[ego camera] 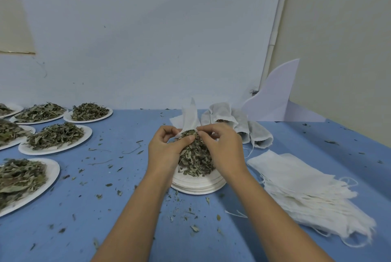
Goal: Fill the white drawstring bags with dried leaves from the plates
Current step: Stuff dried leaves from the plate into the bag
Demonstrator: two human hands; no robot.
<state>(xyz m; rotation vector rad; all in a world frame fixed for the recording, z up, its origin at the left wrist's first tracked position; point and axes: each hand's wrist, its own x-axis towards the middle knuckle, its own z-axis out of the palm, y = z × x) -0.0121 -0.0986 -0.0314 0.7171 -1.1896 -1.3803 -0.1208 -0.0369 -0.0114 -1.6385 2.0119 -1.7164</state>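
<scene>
A white drawstring bag (189, 116) stands up from between my hands, its mouth down at my fingertips. My left hand (164, 148) pinches the bag's left edge and rests against a heap of dried leaves (195, 159). My right hand (222, 148) pinches the bag's right edge on the other side of the heap. The leaves sit on a stack of white paper plates (197, 184) in the middle of the blue table.
Several plates of dried leaves (56, 137) fill the left side. A pile of flat empty bags (306, 189) lies at the right. Filled bags (234, 122) lie behind my hands, beside a white card (275, 96) leaning on the wall. Leaf crumbs litter the table (105, 208).
</scene>
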